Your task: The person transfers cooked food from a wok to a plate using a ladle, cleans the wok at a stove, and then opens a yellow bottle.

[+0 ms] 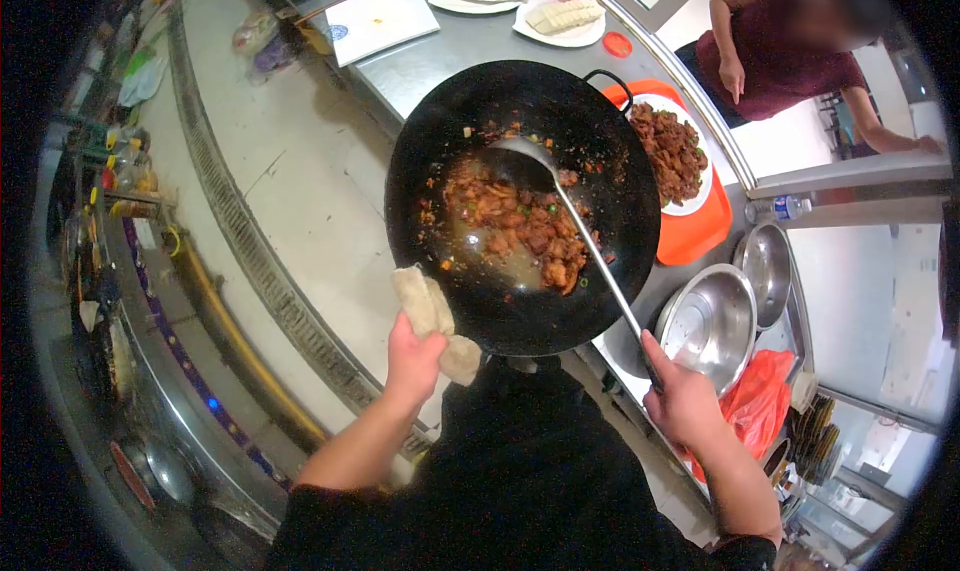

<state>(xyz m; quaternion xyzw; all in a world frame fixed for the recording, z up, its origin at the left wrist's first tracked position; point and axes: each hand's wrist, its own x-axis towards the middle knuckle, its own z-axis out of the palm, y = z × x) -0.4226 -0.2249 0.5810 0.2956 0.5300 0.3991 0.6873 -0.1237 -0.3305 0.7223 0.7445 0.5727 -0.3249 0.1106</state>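
A large black wok is held up in front of my body, partly over the steel counter's edge. Browned meat pieces with bits of green and orange lie in it, in some oily sauce. My left hand is closed around a folded beige cloth at the wok's near left rim; whatever handle is under the cloth is hidden. My right hand grips the dark handle end of a long steel ladle. The ladle's bowl rests inside the wok, above the meat.
Right of the wok, a white plate heaped with browned meat sits on an orange tray. Steel bowls, a red plastic bag and a bottle stand nearby. Another person is beyond the counter.
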